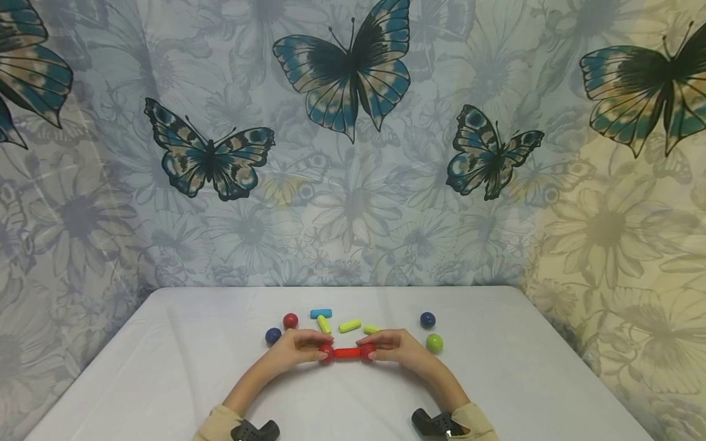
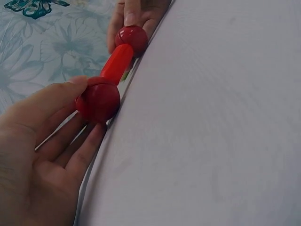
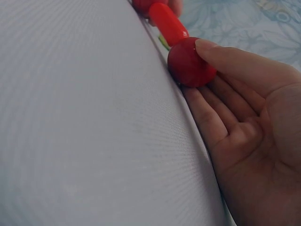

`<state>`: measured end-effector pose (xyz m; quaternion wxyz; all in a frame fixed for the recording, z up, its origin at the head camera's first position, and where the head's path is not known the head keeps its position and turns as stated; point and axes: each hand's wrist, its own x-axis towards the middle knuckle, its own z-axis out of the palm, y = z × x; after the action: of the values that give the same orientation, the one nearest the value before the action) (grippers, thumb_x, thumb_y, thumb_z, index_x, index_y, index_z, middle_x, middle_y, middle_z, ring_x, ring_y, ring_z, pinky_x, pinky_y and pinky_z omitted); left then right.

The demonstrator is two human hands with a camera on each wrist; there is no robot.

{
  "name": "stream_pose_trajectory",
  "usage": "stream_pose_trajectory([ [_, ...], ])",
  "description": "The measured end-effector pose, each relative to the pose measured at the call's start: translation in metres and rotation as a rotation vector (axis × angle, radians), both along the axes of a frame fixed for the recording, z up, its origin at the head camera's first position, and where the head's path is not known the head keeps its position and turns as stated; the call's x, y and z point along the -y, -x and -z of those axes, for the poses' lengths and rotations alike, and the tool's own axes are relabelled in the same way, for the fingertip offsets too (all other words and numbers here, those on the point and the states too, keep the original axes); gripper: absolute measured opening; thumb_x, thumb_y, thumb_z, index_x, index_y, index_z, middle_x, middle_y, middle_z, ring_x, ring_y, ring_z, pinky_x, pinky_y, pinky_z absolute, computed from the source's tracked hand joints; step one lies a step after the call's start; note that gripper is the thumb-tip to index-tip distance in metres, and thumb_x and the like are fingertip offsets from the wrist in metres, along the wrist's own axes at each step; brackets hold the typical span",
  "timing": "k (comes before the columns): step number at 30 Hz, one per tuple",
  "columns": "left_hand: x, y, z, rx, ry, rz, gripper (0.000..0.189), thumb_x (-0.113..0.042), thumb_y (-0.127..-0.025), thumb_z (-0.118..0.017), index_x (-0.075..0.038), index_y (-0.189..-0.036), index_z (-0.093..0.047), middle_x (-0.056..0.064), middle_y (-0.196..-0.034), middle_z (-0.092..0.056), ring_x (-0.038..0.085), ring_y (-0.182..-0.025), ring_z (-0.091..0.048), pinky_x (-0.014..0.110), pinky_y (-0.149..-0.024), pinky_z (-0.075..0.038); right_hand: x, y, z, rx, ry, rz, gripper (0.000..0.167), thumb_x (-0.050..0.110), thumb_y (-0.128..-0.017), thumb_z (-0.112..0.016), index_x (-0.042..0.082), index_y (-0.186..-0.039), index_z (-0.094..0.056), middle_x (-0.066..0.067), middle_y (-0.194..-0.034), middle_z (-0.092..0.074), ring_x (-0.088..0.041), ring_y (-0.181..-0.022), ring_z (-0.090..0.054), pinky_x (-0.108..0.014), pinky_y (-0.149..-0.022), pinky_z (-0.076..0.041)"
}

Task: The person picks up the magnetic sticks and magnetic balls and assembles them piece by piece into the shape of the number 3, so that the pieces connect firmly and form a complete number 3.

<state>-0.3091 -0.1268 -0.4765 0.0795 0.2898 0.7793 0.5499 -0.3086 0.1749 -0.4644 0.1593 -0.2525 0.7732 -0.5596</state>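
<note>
A bright red stick (image 1: 347, 353) joins two dark red balls in a dumbbell shape, low over the white table. With thumb and fingers my left hand (image 1: 298, 350) pinches the left red ball (image 2: 99, 100). The other red ball (image 3: 191, 62), at the stick's right end, is pinched the same way by my right hand (image 1: 401, 351). Both balls meet the ends of the stick. Just beyond the hands lie yellow-green sticks, one (image 1: 350, 326) in the middle, another (image 1: 323, 324) to its left, and a third (image 1: 371, 329) partly behind the right hand's fingers.
A blue stick (image 1: 321, 313) lies farther back. Left of it are a loose red ball (image 1: 290, 321) and a dark blue ball (image 1: 273, 335). At the right sit another dark blue ball (image 1: 427, 320) and a green ball (image 1: 434, 343). A butterfly-patterned cloth (image 1: 353, 233) hangs behind the table (image 1: 182, 343).
</note>
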Motion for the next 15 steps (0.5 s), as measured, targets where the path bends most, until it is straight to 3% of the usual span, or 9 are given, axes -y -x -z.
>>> stream_pose_trajectory([
  [8,-0.024,-0.009,-0.001,-0.026,-0.019,-0.063,0.046,-0.02,-0.085,-0.075,-0.006,-0.127,-0.063,0.014,-0.121,-0.069,0.029,-0.115,-0.064,0.024,-0.095,-0.052,-0.001,0.001,0.001,-0.004,0.017,-0.012,0.037,0.016,-0.089,-0.07,0.006,-0.125,-0.065,-0.013,-0.129,-0.066,-0.026,-0.125,-0.059,-0.022,-0.101,-0.049],
  [15,-0.029,-0.011,0.005,-0.069,0.028,-0.113,0.042,-0.022,-0.084,-0.077,-0.012,-0.123,-0.067,0.005,-0.119,-0.072,0.022,-0.117,-0.064,0.017,-0.098,-0.048,-0.001,0.0,0.001,-0.004,0.014,-0.01,0.037,0.016,-0.089,-0.07,0.007,-0.125,-0.065,-0.012,-0.129,-0.066,-0.024,-0.125,-0.06,-0.023,-0.102,-0.048],
])
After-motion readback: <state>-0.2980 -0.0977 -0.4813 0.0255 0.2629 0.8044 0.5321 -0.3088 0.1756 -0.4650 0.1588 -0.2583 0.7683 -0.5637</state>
